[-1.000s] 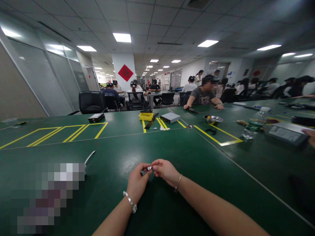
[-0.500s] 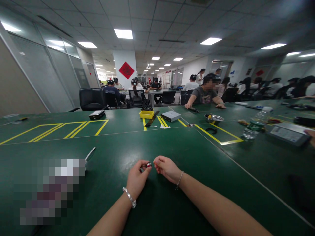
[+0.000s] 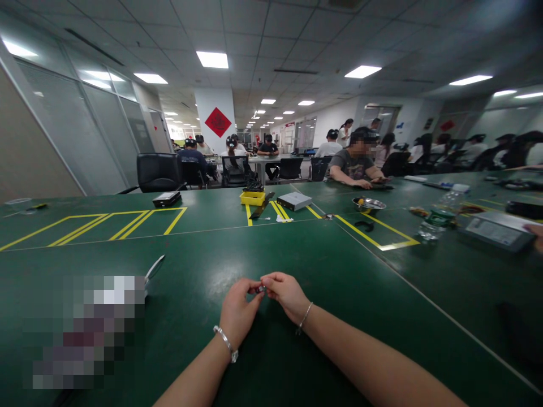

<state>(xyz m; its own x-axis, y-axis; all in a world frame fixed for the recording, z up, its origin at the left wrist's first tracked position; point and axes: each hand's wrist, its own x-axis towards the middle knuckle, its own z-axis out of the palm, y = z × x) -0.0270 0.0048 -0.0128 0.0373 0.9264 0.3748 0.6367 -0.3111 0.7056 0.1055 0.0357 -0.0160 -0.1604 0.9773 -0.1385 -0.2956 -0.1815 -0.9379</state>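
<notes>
Between my fingertips sits a small shiny object [image 3: 260, 289], silvery with a bit of red; its kind is too small to make out. My left hand [image 3: 240, 305] pinches it from the left, thumb below and fingers above. From the other side my right hand [image 3: 288, 294] meets it, thumb and forefinger pressed together at its end. Both hands are just above the green table [image 3: 190, 339], wrists toward me. Left of them lies a blurred-out item [image 3: 89, 333] with a pale strap sticking out at its top.
Farther off are a yellow bin [image 3: 253, 198], a grey metal box [image 3: 294, 200], a black device [image 3: 167, 199] and a metal bowl [image 3: 369, 204]. To the right stand a water bottle [image 3: 441, 217] and a larger grey box [image 3: 500, 230]. A person [image 3: 358, 161] works across the table.
My right hand has moved left, closing the gap to my left hand, and its fingertips now meet the small object. Across the table, the person's hands have come together.
</notes>
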